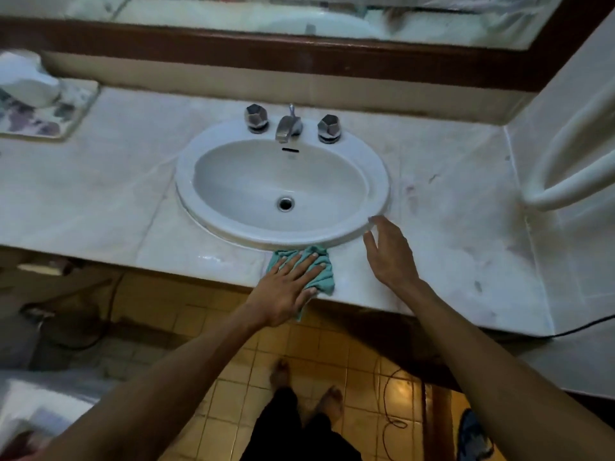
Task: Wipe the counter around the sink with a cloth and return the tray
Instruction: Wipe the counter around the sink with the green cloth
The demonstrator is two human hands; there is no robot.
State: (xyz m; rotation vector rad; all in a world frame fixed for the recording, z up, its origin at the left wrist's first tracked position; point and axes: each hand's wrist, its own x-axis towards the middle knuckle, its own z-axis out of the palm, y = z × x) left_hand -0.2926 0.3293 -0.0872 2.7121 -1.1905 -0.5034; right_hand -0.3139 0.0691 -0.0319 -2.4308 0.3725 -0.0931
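Note:
A teal cloth lies bunched on the pale marble counter, on the narrow strip between the white oval sink and the counter's front edge. My left hand lies flat on the cloth with its fingers spread, pressing it down. My right hand hovers open just right of the cloth, fingertips near the sink rim, holding nothing. A flowered tray sits at the far left back of the counter with a white object on it.
A chrome faucet with two knobs stands behind the basin. A mirror with a brown frame runs along the back wall. A white rail juts from the right wall. Yellow floor tiles and cables lie below.

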